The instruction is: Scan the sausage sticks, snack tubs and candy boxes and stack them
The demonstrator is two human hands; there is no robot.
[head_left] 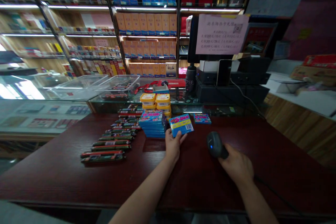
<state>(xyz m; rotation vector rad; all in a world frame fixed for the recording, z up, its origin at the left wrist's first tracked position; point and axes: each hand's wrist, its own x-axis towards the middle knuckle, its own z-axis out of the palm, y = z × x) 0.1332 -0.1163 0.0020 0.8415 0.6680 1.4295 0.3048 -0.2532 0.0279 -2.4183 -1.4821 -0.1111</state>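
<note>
My left hand (173,145) grips a small blue candy packet (181,125), its yellow band and barcode facing me. In my right hand (237,164) is a black barcode scanner (215,144), with a small blue light on it and a cord trailing right. The scanner head sits apart from the packet, to its right. Left of my left hand stands a stack of similar blue packets (152,122). Another blue packet (202,118) lies flat behind, between the two hands. Yellow-lidded tubs (162,99) are stacked behind the blue stack.
Several wrapped sticks (107,147) lie in a row on the dark wooden table (63,175). Clear plastic bins (120,85) rest on the glass counter behind. A monitor with a pink notice (222,35) and a phone (224,72) stand back right, before stocked shelves (147,36).
</note>
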